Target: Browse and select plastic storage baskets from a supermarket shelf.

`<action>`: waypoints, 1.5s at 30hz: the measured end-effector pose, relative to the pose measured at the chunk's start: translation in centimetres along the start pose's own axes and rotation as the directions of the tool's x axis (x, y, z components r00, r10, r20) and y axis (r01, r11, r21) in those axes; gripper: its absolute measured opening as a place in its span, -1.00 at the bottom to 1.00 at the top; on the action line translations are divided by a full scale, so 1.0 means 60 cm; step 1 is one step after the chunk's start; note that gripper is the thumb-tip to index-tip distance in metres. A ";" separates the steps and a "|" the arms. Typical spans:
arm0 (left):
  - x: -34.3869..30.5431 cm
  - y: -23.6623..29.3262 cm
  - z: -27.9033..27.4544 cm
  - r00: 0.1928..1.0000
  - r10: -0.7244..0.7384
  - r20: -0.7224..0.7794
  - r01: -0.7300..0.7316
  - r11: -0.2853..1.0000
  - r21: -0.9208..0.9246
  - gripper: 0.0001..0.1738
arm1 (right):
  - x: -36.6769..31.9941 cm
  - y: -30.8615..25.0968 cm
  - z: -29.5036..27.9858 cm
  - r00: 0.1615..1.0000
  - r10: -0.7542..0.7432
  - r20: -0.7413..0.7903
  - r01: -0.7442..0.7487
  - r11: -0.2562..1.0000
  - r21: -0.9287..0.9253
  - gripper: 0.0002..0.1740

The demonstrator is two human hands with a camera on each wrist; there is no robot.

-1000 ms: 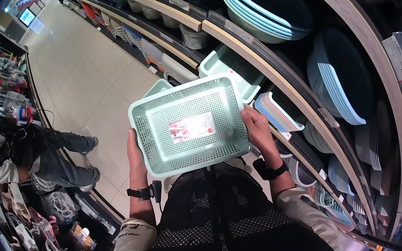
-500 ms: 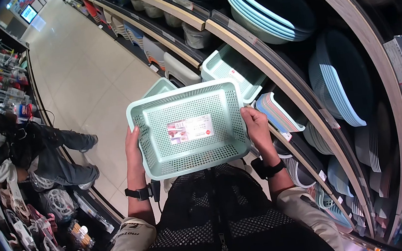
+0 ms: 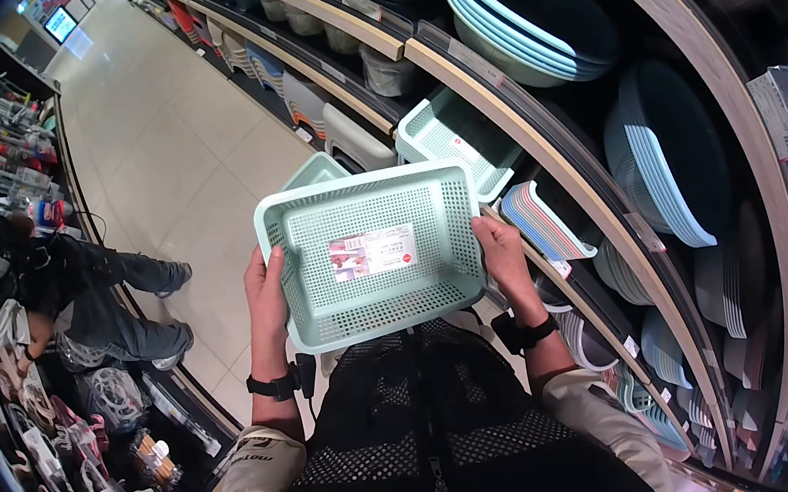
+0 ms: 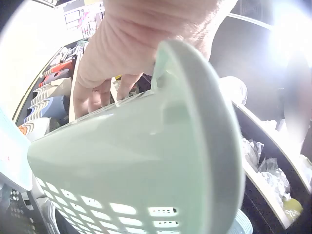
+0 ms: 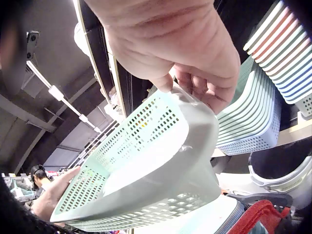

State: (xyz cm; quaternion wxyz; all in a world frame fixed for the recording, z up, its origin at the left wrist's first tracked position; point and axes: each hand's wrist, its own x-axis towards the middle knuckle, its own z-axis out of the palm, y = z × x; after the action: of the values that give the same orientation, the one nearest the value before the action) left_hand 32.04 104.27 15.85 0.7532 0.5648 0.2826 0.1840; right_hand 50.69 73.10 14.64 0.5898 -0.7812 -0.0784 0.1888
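A pale green plastic basket [image 3: 362,189] with perforated walls is held up in front of my body in the head view, its open side facing me. A printed label [image 3: 373,252] lies on its bottom. My left hand [image 3: 265,296] grips the left end, thumb over the rim and fingers behind. At the opposite end my right hand [image 3: 506,257] grips the rim, its thumb on the near side. The left wrist view shows the basket's outer wall [image 4: 117,151] below the hand. In the right wrist view, fingers curl at the basket's corner [image 5: 195,117].
Shelves on the right hold another green basket [image 3: 429,129], a stack of coloured baskets [image 3: 544,223] and nested basins [image 3: 509,20]. A tiled aisle floor [image 3: 163,127] runs ahead. Another person [image 3: 115,300] stands at the left shelf, near hanging packaged goods [image 3: 113,403].
The basket has dropped slightly within my grip, and my left thumb now lies further over its rim. At left, the other person's arm has moved down toward the goods.
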 end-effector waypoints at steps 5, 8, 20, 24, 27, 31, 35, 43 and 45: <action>-0.009 0.001 -0.010 0.995 0.098 0.001 -0.096 0.970 0.222 -0.57 | -0.002 0.010 -0.003 0.999 -0.025 0.020 0.025 1.000 -0.004 -0.62; -0.018 0.032 0.000 0.968 0.221 0.117 -0.246 0.926 0.287 -0.47 | 0.002 0.028 -0.005 0.999 0.018 0.032 -0.018 1.000 -0.012 -0.60; -0.027 0.064 0.017 0.925 0.193 0.329 -0.240 0.965 0.109 -0.30 | 0.016 0.053 -0.003 0.995 0.081 0.051 -0.084 0.995 0.060 -0.64; -0.021 0.061 0.017 0.926 0.169 0.338 -0.191 0.981 0.033 -0.26 | 0.012 0.029 0.001 0.989 0.137 0.063 -0.141 0.988 0.062 -0.61; -0.013 0.056 0.008 0.922 0.166 0.349 -0.145 0.986 -0.086 -0.23 | 0.026 0.049 -0.003 0.993 0.061 0.098 -0.057 0.997 -0.045 -0.56; 0.014 0.046 -0.021 0.919 0.173 0.355 -0.187 0.982 0.006 -0.20 | 0.022 0.018 -0.011 0.970 0.133 0.203 -0.133 0.991 -0.016 -0.46; 0.038 0.049 -0.026 0.881 0.354 0.313 -0.409 0.903 0.129 0.04 | 0.025 0.012 -0.017 0.936 0.166 0.310 -0.207 0.973 0.104 -0.34; 0.035 0.112 -0.007 0.837 0.370 0.403 -0.460 0.875 0.151 0.35 | 0.019 -0.007 -0.035 0.786 0.273 0.554 -0.395 0.912 0.111 -0.38; 0.038 0.112 -0.013 0.812 0.336 0.477 -0.448 0.883 0.142 0.32 | 0.017 -0.006 -0.037 0.786 0.254 0.564 -0.377 0.920 0.110 -0.38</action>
State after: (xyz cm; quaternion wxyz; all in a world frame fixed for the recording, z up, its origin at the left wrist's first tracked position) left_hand 33.57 108.17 21.62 0.6658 0.7270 0.0029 0.1675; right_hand 52.53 71.59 15.30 0.5850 -0.6293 -0.0874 0.5042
